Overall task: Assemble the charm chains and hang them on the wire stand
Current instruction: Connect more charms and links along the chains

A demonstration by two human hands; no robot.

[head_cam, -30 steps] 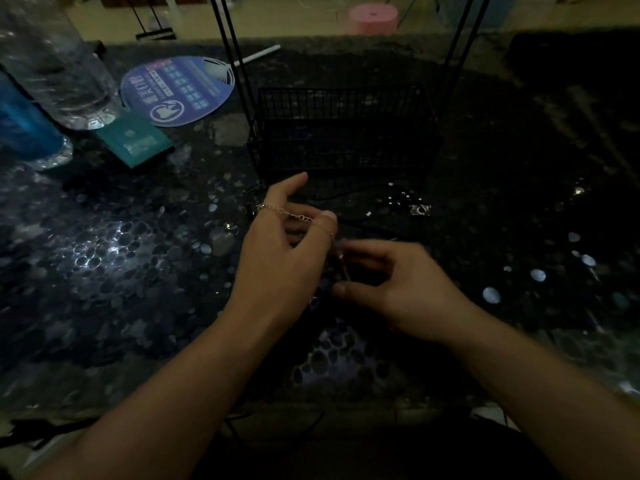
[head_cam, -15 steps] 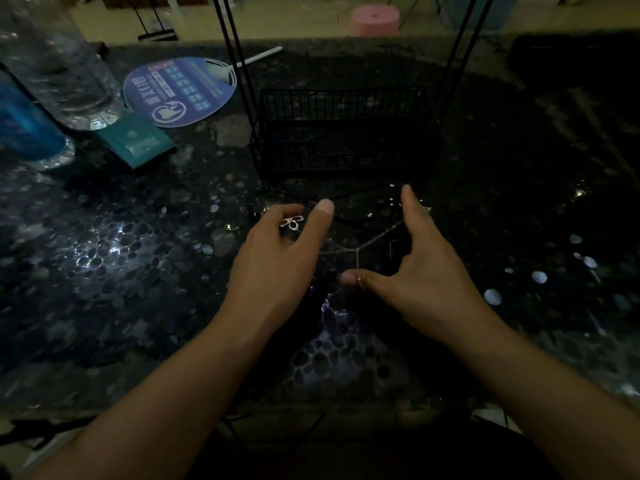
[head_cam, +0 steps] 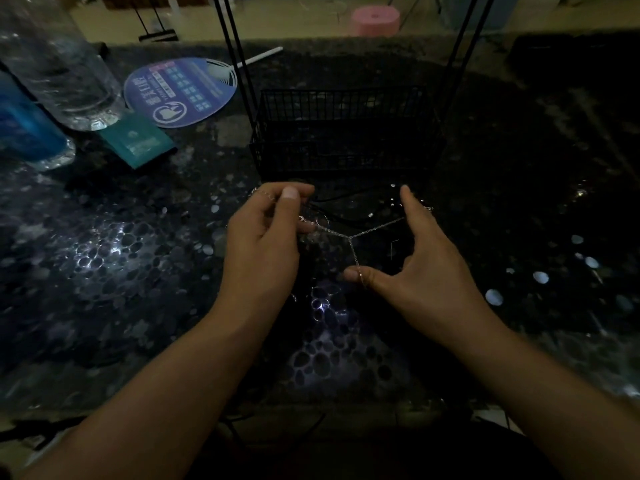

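Observation:
A thin silver charm chain is stretched in a Y shape between my hands above the dark speckled table. My left hand pinches one end, fingers curled, with a small charm at its fingertips. My right hand is spread; the chain runs round its thumb and up to its straight index finger. The black wire stand, a mesh basket with tall uprights, sits just behind my hands. A few small shiny pieces lie on the table in front of the basket.
At the far left stand a clear water bottle and a blue bottle. A teal box and a round blue fan lie left of the stand. A pink stool is beyond the table.
My right hand has opened and spread away from the left, pulling the chain taut. My left hand has curled its fingers round the chain end.

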